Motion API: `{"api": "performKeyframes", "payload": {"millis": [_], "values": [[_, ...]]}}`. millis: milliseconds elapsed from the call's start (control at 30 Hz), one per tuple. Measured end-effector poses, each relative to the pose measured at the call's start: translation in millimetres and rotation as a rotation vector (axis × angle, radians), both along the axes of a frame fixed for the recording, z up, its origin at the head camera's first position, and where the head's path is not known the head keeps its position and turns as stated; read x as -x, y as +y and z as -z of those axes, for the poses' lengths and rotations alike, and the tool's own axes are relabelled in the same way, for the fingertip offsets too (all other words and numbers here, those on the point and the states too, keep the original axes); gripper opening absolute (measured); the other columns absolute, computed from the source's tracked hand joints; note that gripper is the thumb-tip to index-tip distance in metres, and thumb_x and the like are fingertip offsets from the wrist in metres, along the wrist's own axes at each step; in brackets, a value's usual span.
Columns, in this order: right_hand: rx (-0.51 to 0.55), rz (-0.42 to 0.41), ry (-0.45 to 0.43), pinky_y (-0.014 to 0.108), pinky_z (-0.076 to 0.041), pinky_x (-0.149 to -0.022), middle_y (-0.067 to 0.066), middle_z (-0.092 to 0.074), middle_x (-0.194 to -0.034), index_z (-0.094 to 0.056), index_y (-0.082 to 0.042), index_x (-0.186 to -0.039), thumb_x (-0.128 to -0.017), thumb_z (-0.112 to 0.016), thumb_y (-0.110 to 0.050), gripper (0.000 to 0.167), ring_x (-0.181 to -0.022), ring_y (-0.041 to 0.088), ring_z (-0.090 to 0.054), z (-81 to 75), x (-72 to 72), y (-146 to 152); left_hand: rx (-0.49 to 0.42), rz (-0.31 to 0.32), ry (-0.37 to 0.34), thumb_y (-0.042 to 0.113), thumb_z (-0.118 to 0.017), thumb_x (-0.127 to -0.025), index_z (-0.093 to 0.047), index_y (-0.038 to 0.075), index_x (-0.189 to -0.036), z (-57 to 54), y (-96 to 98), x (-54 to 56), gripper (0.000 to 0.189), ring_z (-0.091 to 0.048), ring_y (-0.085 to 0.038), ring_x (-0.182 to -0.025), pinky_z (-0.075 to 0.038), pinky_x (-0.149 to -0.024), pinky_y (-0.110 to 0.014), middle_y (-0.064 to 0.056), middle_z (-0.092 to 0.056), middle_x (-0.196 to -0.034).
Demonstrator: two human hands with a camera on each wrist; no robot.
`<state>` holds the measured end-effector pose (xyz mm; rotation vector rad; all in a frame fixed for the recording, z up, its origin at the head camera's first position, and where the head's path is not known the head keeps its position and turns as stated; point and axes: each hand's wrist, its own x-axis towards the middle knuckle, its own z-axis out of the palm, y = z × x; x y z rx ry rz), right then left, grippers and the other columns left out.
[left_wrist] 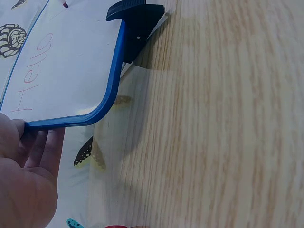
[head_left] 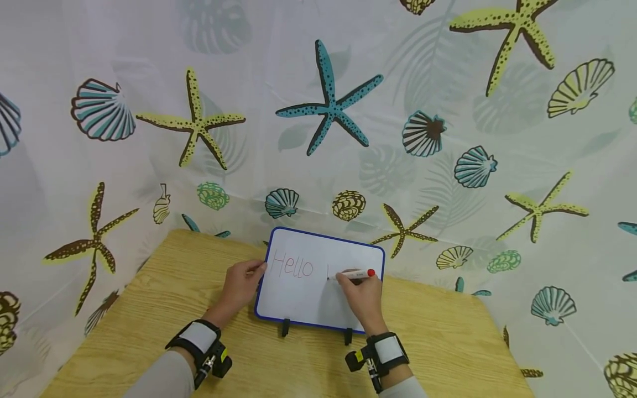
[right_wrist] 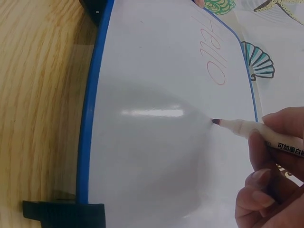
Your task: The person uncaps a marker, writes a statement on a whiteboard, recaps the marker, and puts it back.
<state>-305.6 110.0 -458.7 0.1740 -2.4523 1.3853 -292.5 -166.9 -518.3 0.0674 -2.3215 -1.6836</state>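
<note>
the left hand (head_left: 241, 286) pinches the board (head_left: 303, 298) and the right hand (head_left: 365, 301) grips the marker (head_left: 357, 274), but if the left hold slackened, the board might shift, making the marker skid.

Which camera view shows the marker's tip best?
The right wrist view: the marker's tip appears large, dark and unobstructed there, at the whiteboard. The head view shows it too, but tiny, just beyond the right hand. The left wrist view catches it only small, near the top edge.
</note>
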Motion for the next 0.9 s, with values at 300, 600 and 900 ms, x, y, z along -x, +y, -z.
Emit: {"api": "performKeyframes", "payload": {"millis": [300,600,900], "values": [[0.003,0.009,0.091,0.025,-0.043,-0.056,0.008,-0.073,-0.081,-0.079,-0.007,-0.088,-0.087,-0.080,-0.012,0.006,-0.065,0.019,-0.056,-6.8,6.5,-0.2,0.000,0.005,0.002,0.014,-0.059,-0.105,-0.070,-0.004,-0.125,1.3,0.6,1.0,0.029,-0.068,-0.032,-0.113,-0.059,-0.093,-0.047,-0.017,-0.073,-0.116],[-0.015,0.038,0.117,0.025,-0.038,-0.051,0.007,-0.070,-0.077,-0.081,-0.008,-0.090,-0.087,-0.081,-0.016,0.008,-0.060,0.020,-0.051,-7.8,10.4,-0.1,0.006,0.010,0.010,0.014,-0.059,-0.105,-0.070,-0.004,-0.125,0.7,-0.7,0.2,0.029,-0.068,-0.034,-0.113,-0.059,-0.091,-0.048,-0.019,-0.073,-0.117],[-0.017,0.016,0.104,0.025,-0.039,-0.052,0.008,-0.070,-0.077,-0.080,-0.007,-0.090,-0.087,-0.081,-0.014,0.008,-0.061,0.020,-0.053,-8.2,8.8,0.8,0.004,0.013,0.004,0.015,-0.058,-0.106,-0.069,-0.005,-0.126,0.4,-0.4,0.6,0.030,-0.068,-0.034,-0.114,-0.059,-0.093,-0.048,-0.019,-0.072,-0.118]]}}
